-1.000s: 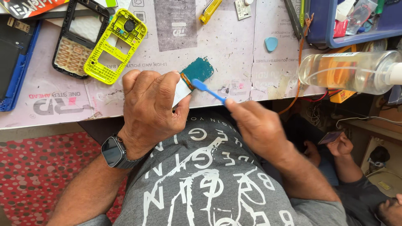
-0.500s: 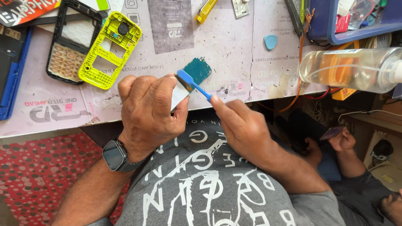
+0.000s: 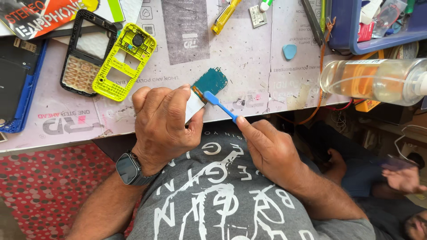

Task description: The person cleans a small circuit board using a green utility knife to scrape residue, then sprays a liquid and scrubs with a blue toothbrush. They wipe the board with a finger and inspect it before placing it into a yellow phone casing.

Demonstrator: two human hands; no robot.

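while the teal circuit board [image 3: 210,82] is sitting at the bench edge, the left hand [image 3: 164,122] is gripping its white end and the right hand [image 3: 269,149] is pinching a blue brush [image 3: 219,106] against it; at ten o'clock, a yellow phone frame [image 3: 124,60] is lying.

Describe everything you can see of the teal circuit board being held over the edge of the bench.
The circuit board is a small teal-green phone board with an irregular, notched outline. An orange-brown strip crosses its lower end, where a white rectangular part, seemingly a display, is attached. It is tilted, the teal end pointing up and right over the work mat. The left hand grips the white end and hides part of it. The head of a blue brush, held by the right hand, rests at its lower edge.
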